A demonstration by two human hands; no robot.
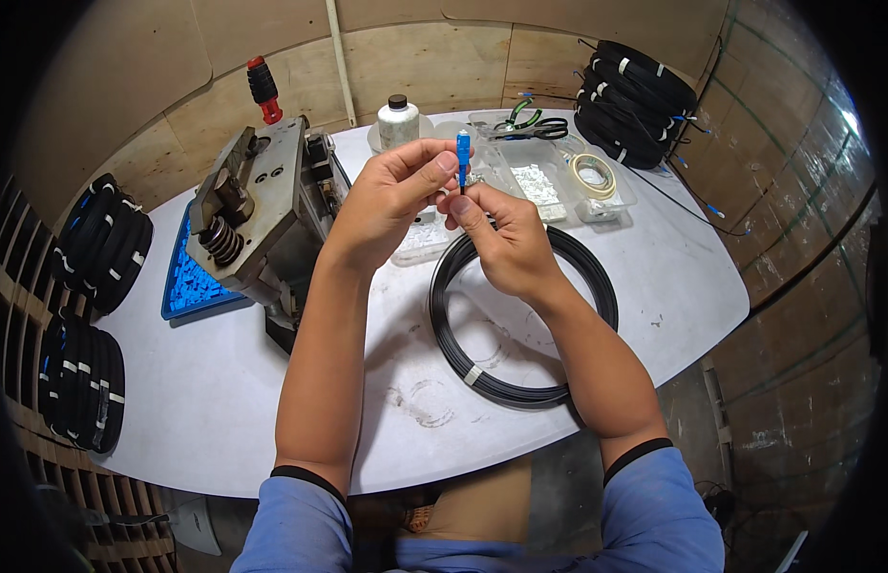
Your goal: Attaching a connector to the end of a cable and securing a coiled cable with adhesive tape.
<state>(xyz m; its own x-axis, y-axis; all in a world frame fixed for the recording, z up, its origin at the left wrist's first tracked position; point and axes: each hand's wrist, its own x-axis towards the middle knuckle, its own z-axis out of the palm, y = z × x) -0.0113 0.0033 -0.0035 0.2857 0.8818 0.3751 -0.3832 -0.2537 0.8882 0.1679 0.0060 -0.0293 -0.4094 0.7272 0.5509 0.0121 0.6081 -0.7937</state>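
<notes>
My left hand (396,186) pinches a small blue plug-like connector (462,151) between thumb and fingertips, holding it upright above the table. My right hand (501,239) sits just below it, its fingers closed on the thin black cable end that runs into the connector. Under both hands lies a black coil of cable (520,387) bound with a white tie, flat on the white table (301,420).
A grey metal press (258,205) with a red handle stands left, next to a blue tray of small blue parts (191,282). Clear plastic trays, a tape roll (594,174), scissors and a white bottle (398,119) lie behind. Stacks of black cable coils sit at far right (635,100) and left (105,244).
</notes>
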